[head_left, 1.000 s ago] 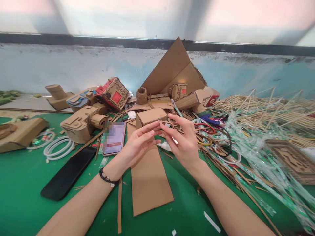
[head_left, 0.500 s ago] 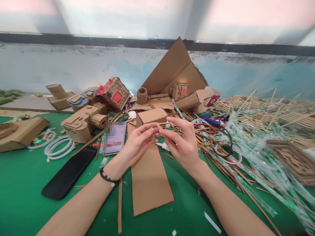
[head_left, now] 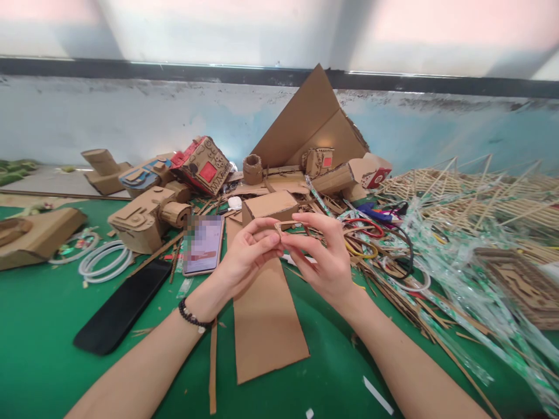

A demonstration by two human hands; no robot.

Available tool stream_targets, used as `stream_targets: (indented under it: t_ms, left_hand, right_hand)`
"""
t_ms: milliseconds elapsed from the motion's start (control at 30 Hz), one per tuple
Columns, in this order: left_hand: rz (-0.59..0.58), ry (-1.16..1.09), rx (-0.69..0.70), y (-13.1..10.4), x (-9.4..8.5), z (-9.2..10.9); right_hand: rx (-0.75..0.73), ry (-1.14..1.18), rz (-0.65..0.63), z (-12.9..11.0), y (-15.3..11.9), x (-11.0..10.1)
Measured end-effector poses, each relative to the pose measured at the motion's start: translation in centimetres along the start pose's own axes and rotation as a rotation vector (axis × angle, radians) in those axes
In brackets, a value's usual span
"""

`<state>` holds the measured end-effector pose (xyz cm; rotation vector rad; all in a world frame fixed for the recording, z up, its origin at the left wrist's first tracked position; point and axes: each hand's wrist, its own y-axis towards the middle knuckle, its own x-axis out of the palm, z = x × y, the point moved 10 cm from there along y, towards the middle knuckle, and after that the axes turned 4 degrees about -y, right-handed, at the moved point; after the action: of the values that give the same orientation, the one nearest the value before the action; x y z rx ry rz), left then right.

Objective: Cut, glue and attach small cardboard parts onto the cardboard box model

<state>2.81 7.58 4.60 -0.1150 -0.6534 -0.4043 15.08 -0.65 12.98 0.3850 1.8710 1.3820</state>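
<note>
Between my two hands is a small bent strip of cardboard (head_left: 286,224), pinched at its left end by my left hand (head_left: 253,250). The thumb and fingers of my right hand (head_left: 321,253) grip the same strip from the right. Beneath my hands a flat cardboard sheet (head_left: 268,326) lies on the green table. Just beyond them rests a cardboard box (head_left: 269,205), its lower front partly hidden by my fingers. A phone (head_left: 204,244) with a lit screen lies to the left of my left hand.
Cardboard cameras (head_left: 142,215) and a red-trimmed cardboard box (head_left: 207,169) stand at the back left. A black slab (head_left: 124,308) and white coiled tubing (head_left: 105,262) lie on the left. Scissors (head_left: 364,228), cardboard offcuts and clear plastic wrap (head_left: 458,279) clutter the right.
My right fingers have shifted slightly on the cardboard strip, and more of its bend shows between my hands. The things on the table have stayed in place.
</note>
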Motion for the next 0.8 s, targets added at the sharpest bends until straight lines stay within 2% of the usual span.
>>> stream_targets:
  t_ms: [267,400,567,800]
  left_hand:
    - [0.038,-0.029,0.046,0.1,-0.4,0.4]
    - [0.081,-0.026,0.058,0.2,-1.2,0.9]
    - [0.098,-0.031,0.079,0.3,-1.5,1.2]
    - [0.059,-0.068,0.085,0.2,-1.1,1.1]
  right_hand:
    - [-0.012,0.019,-0.011,0.2,0.1,-0.1]
    - [0.008,-0.008,-0.034,1.0,0.2,-0.1]
    - [0.059,-0.037,0.000,2.1,0.1,-0.6]
    - [-0.028,-0.034,-0.175,0.3,-0.2,1.4]
